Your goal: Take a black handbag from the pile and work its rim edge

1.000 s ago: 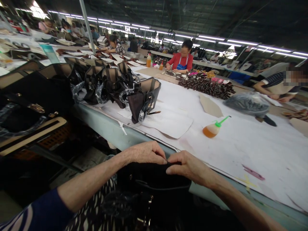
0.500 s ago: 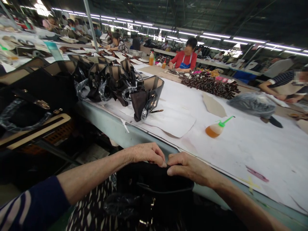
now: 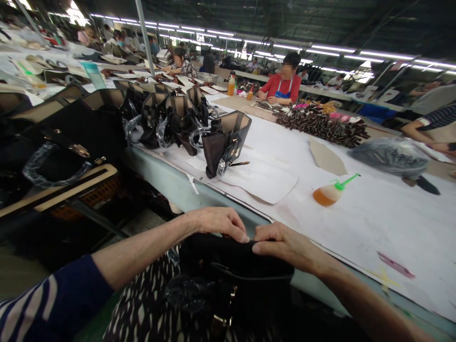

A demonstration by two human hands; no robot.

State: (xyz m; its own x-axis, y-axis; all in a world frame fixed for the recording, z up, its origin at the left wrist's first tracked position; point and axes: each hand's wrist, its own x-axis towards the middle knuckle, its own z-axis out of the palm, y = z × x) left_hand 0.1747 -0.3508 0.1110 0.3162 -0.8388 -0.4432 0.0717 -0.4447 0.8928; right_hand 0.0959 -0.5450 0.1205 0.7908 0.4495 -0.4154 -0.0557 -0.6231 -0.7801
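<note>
Change since earlier: both hands have stayed pinched on the bag's top edge; the view has swung slightly, so the table things sit a little further right in the picture.

Head view
Landmark: black bag (image 3: 231,275), on the person's lap, just below the near edge of the table (image 3: 374,223).
Left hand (image 3: 217,222): fingers closed together on the bag's top edge, left of its middle.
Right hand (image 3: 285,244): fingers closed on the same edge, right of its middle, fingertips almost touching those of the left hand.
Key relation: the bag hangs straight down from both grips; its top edge runs left to right, roughly along the table edge.
Nearer hand: neither; the 2 hands meet at the middle of the edge.
Strap: a thin black strap (image 3: 249,275) curves across the bag's front, below the right hand.
Beyond the bag: a squeeze bottle (image 3: 329,192) of orange liquid lies on the table, well apart, up and to the right.
Left of that: a row of open bags (image 3: 185,123) stands on the table, far from the grip.
Other people: a person in red (image 3: 283,85) works at the far end.
</note>
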